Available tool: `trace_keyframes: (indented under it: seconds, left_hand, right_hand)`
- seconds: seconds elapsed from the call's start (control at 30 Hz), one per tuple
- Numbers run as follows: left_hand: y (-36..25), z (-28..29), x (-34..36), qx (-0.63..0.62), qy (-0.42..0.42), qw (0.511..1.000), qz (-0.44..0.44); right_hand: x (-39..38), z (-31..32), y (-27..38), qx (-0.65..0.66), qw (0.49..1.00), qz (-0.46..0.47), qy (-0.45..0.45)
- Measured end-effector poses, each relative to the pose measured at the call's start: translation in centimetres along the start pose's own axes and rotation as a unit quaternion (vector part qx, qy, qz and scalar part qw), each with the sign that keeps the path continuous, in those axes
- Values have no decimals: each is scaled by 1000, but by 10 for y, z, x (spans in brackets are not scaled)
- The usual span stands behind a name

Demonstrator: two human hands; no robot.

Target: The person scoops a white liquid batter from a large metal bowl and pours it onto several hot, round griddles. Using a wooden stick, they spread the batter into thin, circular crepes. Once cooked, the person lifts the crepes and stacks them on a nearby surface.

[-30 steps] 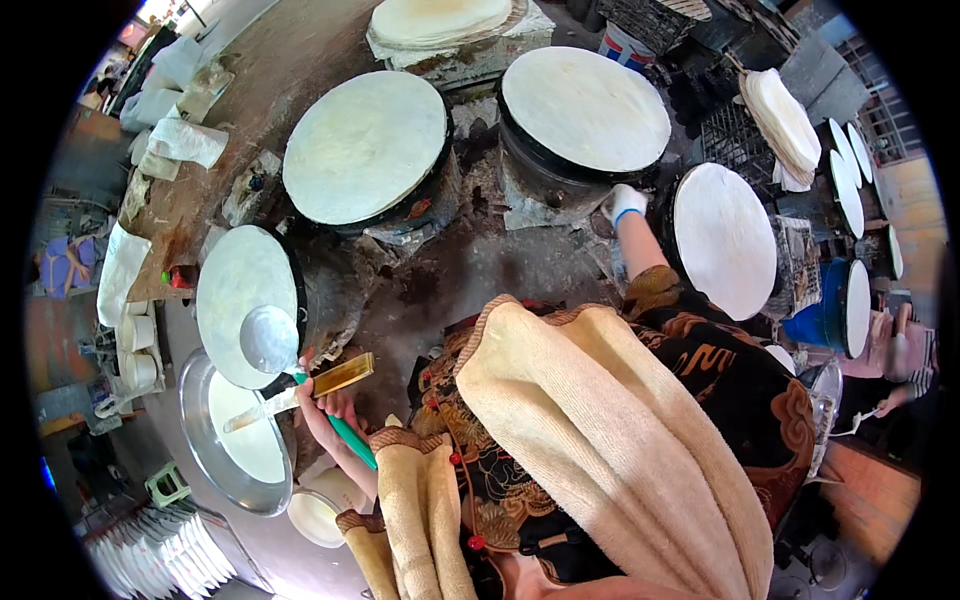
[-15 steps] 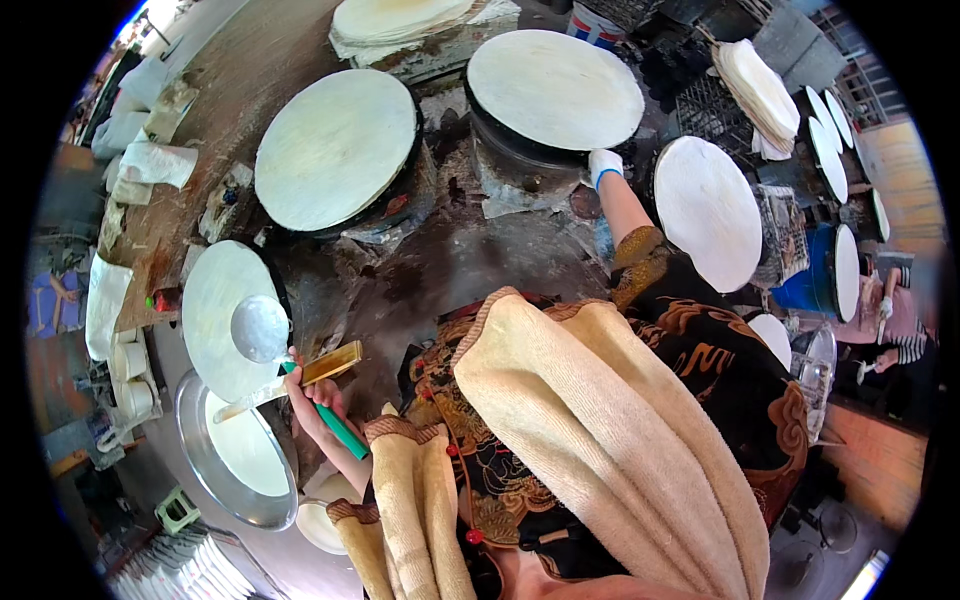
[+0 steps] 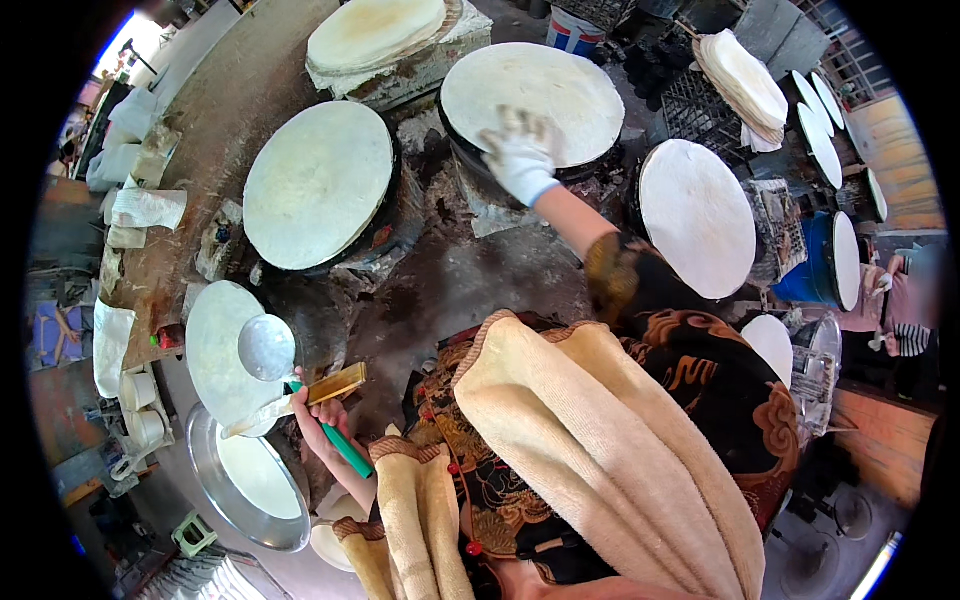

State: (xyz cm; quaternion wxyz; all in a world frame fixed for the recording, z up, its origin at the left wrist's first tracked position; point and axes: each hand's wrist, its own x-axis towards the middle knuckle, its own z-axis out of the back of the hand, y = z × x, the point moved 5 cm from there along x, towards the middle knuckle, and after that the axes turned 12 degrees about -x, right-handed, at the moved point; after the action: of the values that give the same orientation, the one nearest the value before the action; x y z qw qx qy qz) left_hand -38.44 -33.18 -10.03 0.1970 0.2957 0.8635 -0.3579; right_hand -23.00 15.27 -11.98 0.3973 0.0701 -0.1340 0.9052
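While the left hand [image 3: 322, 418] has its fingers clamped on a green-handled metal ladle [image 3: 268, 348] and a flat wooden scraper [image 3: 335, 383], both held just above a pale round flatbread on the near left griddle [image 3: 215, 350], the white-gloved right hand [image 3: 520, 155] reaches out with fingers spread apart over the thin round flatbread on the far black griddle [image 3: 560, 95]. Beside the ladle sits a shiny metal basin of white batter [image 3: 255, 475].
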Motion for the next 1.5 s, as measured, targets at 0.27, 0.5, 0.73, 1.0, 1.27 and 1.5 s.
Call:
trace_keyframes:
  seconds: [0.27,0.5,0.73,1.0,1.27,1.5]
  left_hand:
    - [15,-23,-24,-12,-17,1000,-16]
    - [10,9,-26,-31,-32,999,7]
    - [6,9,-40,-8,-62,998,-24]
    - [6,7,-41,-58,-61,996,12]
    - [13,10,-35,-67,-25,997,-10]
    - [15,-16,-18,-69,-1,997,19]
  right_hand:
    - [87,-79,50,140,979,106,-99]
    - [67,-34,43,-34,958,283,33]
    - [69,-2,-9,36,991,129,16]
    - [84,-70,-241,54,893,-418,156]
    - [101,-226,-338,330,830,-419,162]
    - [109,-215,-346,311,863,-390,71]
